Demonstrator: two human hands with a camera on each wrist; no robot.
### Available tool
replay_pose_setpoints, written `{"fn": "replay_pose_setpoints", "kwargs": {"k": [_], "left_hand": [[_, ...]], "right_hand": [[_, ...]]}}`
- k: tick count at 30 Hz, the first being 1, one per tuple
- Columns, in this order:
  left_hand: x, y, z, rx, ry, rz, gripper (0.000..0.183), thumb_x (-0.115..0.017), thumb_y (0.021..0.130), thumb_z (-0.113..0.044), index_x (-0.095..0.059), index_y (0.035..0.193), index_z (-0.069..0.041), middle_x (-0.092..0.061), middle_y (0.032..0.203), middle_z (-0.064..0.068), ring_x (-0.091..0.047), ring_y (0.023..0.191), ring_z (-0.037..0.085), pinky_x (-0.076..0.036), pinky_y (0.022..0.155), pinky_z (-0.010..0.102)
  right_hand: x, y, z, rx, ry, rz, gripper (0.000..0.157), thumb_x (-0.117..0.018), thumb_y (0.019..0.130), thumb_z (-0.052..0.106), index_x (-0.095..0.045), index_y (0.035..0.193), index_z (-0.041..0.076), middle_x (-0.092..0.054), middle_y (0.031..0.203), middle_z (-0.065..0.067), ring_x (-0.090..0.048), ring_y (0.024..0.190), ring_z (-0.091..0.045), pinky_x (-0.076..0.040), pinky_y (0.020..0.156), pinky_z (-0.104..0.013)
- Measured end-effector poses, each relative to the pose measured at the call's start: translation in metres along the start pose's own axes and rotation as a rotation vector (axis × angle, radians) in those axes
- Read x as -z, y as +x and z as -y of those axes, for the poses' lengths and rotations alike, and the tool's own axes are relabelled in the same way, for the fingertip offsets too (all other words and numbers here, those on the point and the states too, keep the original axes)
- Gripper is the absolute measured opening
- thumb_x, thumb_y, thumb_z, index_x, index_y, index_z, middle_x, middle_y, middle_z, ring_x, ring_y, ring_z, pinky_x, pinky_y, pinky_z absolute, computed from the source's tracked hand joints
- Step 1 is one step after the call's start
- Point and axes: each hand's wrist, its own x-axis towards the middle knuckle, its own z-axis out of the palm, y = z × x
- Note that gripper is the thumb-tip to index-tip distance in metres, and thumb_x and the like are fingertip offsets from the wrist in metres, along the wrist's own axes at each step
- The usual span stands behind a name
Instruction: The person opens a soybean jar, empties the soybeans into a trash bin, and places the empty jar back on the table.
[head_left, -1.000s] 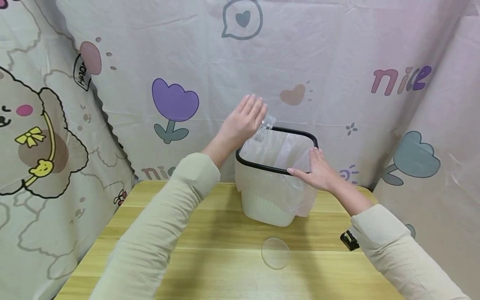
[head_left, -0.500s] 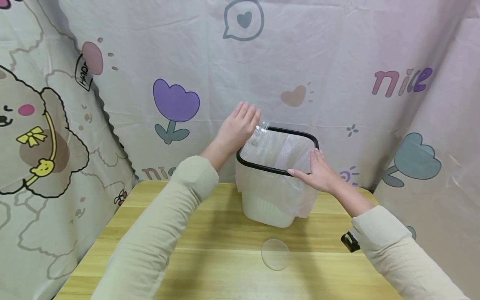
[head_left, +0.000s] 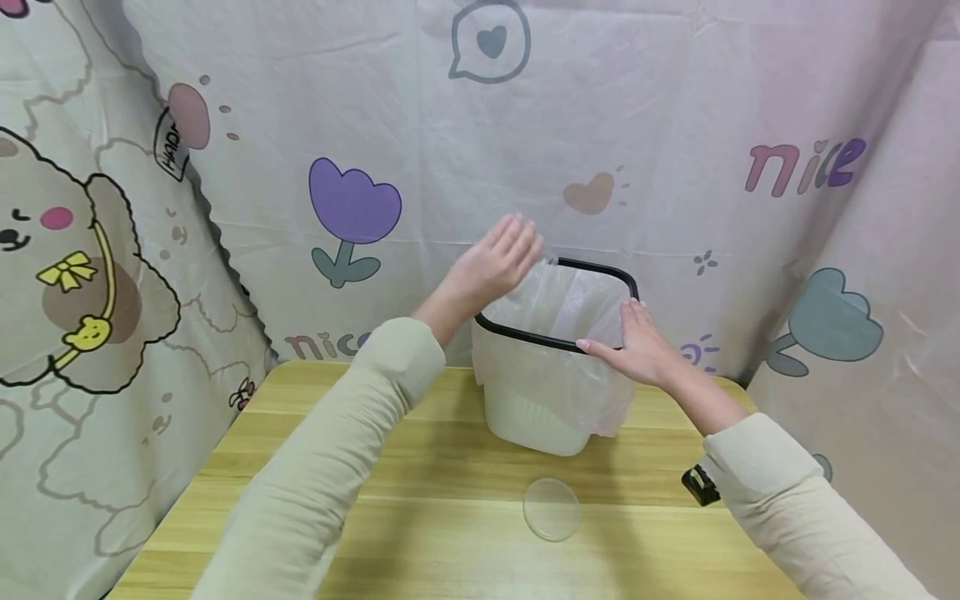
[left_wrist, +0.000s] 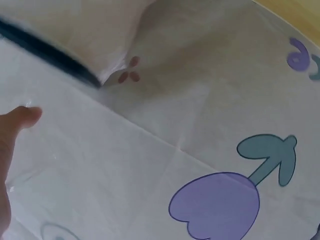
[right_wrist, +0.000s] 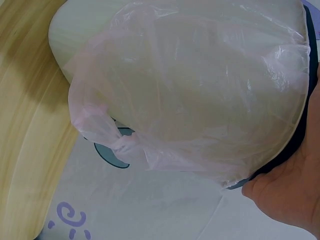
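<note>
A clear jar [head_left: 552, 259] is in my left hand [head_left: 492, 261], which grips it above the back left of the bin. Most of the jar is hidden behind the fingers in the head view. Only the thumb side of that hand shows in the left wrist view, with faint clear glints around it. Below, the white trash bin [head_left: 528, 421] stands upright, lined with a thin translucent bag [head_left: 588, 387] folded over its black rim [head_left: 536, 338]. My right hand [head_left: 637, 346] rests on the rim's near right corner, thumb stretched along the front and fingers straight at the right side.
On the wooden table [head_left: 420, 533] a clear round lid [head_left: 551, 509] lies flat in front of the bin. A small black object [head_left: 701, 485] sits beside the right sleeve. A printed curtain [head_left: 450, 150] hangs close behind the bin and along both sides.
My left hand first drops and draws left with the jar, then shifts right again over the bin, and less of the jar shows now. My right hand stays on the rim.
</note>
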Motion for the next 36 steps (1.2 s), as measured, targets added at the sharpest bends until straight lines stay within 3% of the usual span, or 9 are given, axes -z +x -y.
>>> {"fn": "replay_pose_setpoints", "kwargs": {"k": [3, 7, 11, 14, 18, 22, 29, 33, 36], "left_hand": [[-0.004, -0.005, -0.008, -0.116, 0.064, -0.031, 0.029, -0.036, 0.094, 0.001, -0.052, 0.119, -0.003, -0.059, 0.117, 0.013, -0.056, 0.111, 0.026, -0.043, 0.103, 0.033], [-0.008, -0.009, -0.013, -0.049, 0.044, -0.066, 0.026, -0.038, 0.094, 0.001, -0.053, 0.114, -0.003, -0.06, 0.112, 0.011, -0.056, 0.106, 0.025, -0.045, 0.101, 0.032], [-0.001, -0.012, -0.009, 0.115, -0.147, 0.11, 0.037, -0.057, 0.088, -0.009, -0.049, 0.124, -0.001, -0.056, 0.12, 0.013, -0.054, 0.114, 0.028, -0.04, 0.107, 0.034], [0.004, -0.014, -0.004, 0.308, -0.403, 0.267, 0.069, -0.075, 0.074, -0.021, -0.042, 0.129, 0.002, -0.052, 0.126, 0.017, -0.048, 0.12, 0.031, -0.034, 0.112, 0.036], [0.003, -0.021, 0.0, 0.572, -0.749, 0.363, 0.094, -0.084, 0.064, -0.029, -0.033, 0.135, 0.004, -0.045, 0.134, 0.019, -0.04, 0.127, 0.032, -0.028, 0.115, 0.037], [0.001, -0.033, 0.002, 0.801, -0.985, 0.384, 0.098, -0.084, 0.064, -0.028, -0.029, 0.14, 0.001, -0.04, 0.14, 0.017, -0.036, 0.13, 0.031, -0.03, 0.113, 0.041], [-0.005, -0.064, -0.003, 1.111, -1.165, 0.274, 0.097, -0.085, 0.061, -0.03, -0.034, 0.138, -0.002, -0.045, 0.136, 0.017, -0.045, 0.122, 0.032, -0.042, 0.102, 0.047], [-0.007, -0.081, -0.007, 1.233, -1.238, 0.228, 0.097, -0.086, 0.061, -0.031, -0.034, 0.138, -0.003, -0.046, 0.133, 0.018, -0.047, 0.118, 0.032, -0.045, 0.098, 0.046], [-0.008, -0.092, -0.011, 1.27, -1.264, 0.177, 0.094, -0.086, 0.061, -0.03, -0.036, 0.136, -0.002, -0.049, 0.129, 0.019, -0.048, 0.115, 0.032, -0.045, 0.096, 0.046]], "right_hand": [[-0.001, 0.001, 0.001, 0.0, -0.004, 0.001, 0.107, -0.044, 0.086, 0.064, 0.002, 0.141, -0.016, 0.005, 0.149, -0.035, 0.005, 0.139, -0.048, -0.006, 0.115, -0.057], [-0.003, 0.001, 0.002, 0.007, -0.007, 0.005, 0.107, -0.044, 0.086, 0.063, 0.002, 0.141, -0.016, 0.005, 0.149, -0.035, 0.006, 0.139, -0.048, -0.005, 0.115, -0.058], [-0.002, 0.0, 0.003, 0.008, 0.0, 0.014, 0.106, -0.044, 0.087, 0.063, 0.003, 0.141, -0.016, 0.007, 0.149, -0.034, 0.008, 0.139, -0.047, -0.005, 0.114, -0.058], [-0.001, -0.001, 0.003, 0.006, 0.002, 0.018, 0.106, -0.044, 0.087, 0.063, 0.004, 0.141, -0.015, 0.009, 0.149, -0.033, 0.009, 0.139, -0.046, -0.004, 0.114, -0.059], [0.0, -0.001, 0.002, 0.005, -0.002, 0.018, 0.106, -0.043, 0.087, 0.063, 0.004, 0.141, -0.015, 0.01, 0.149, -0.033, 0.009, 0.139, -0.046, -0.004, 0.114, -0.059], [0.001, -0.001, 0.002, 0.006, 0.001, 0.015, 0.107, -0.043, 0.087, 0.063, 0.005, 0.141, -0.015, 0.01, 0.149, -0.033, 0.009, 0.139, -0.046, -0.004, 0.114, -0.059], [0.001, -0.002, 0.001, 0.003, -0.001, 0.014, 0.108, -0.043, 0.086, 0.065, 0.008, 0.141, -0.013, 0.011, 0.15, -0.032, 0.01, 0.139, -0.045, -0.003, 0.114, -0.059], [0.002, -0.002, 0.0, 0.006, -0.008, 0.019, 0.108, -0.042, 0.086, 0.065, 0.007, 0.141, -0.014, 0.011, 0.15, -0.032, 0.01, 0.139, -0.045, -0.004, 0.114, -0.059], [0.002, -0.002, -0.001, 0.003, -0.002, 0.02, 0.109, -0.042, 0.086, 0.066, 0.007, 0.141, -0.014, 0.012, 0.15, -0.032, 0.01, 0.139, -0.045, -0.003, 0.114, -0.059]]}}
